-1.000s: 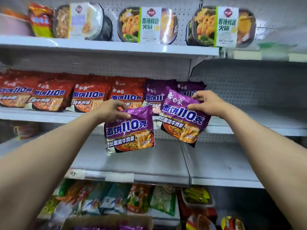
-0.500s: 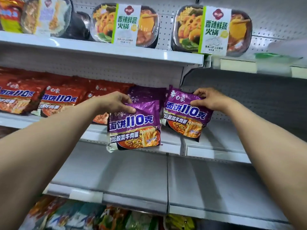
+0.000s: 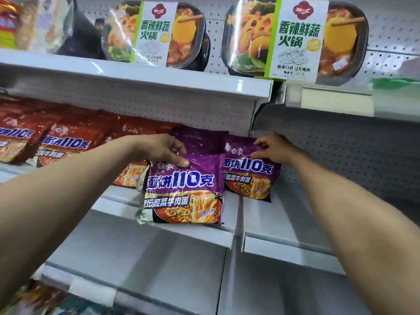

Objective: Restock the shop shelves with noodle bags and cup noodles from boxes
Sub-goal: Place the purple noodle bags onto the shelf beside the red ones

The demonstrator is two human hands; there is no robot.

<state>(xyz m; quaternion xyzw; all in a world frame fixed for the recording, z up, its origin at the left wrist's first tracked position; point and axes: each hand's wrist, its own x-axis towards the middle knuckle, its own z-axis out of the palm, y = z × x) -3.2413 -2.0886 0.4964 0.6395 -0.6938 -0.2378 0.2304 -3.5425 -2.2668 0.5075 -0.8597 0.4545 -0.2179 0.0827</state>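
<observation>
While left fingers pinch left bag top | right fingers: right bag

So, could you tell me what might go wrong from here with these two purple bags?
The front purple bag, held by the left hand, lies at the shelf lip, so it may slide off once released. The right purple bag in the right hand seems to span the seam between shelf sections and could sag in.

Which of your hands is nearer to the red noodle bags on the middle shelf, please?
Left. The left hand, its grip on the front purple bag, sits right beside the red noodle bags; the right hand holds the second purple bag farther right.
</observation>
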